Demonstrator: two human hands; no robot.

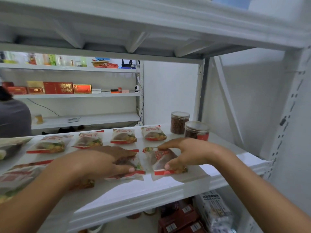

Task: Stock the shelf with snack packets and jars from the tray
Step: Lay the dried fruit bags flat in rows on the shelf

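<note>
On the white metal shelf (pixel 168 184), in front of the clear, round lidded jar (pixel 196 132), our right hand (pixel 185 153) pinches a flat, glossy snack packet (pixel 159 159) by its edges. Left of that jar, our left hand (pixel 101 163) lies flat on a neighbouring packet (pixel 134 162). We judge the slick film could slide, skewing the row or dropping off.

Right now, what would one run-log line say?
left hand rests on left packet | right hand pinches right packet | shelf: packets in rows, jars back right
</note>
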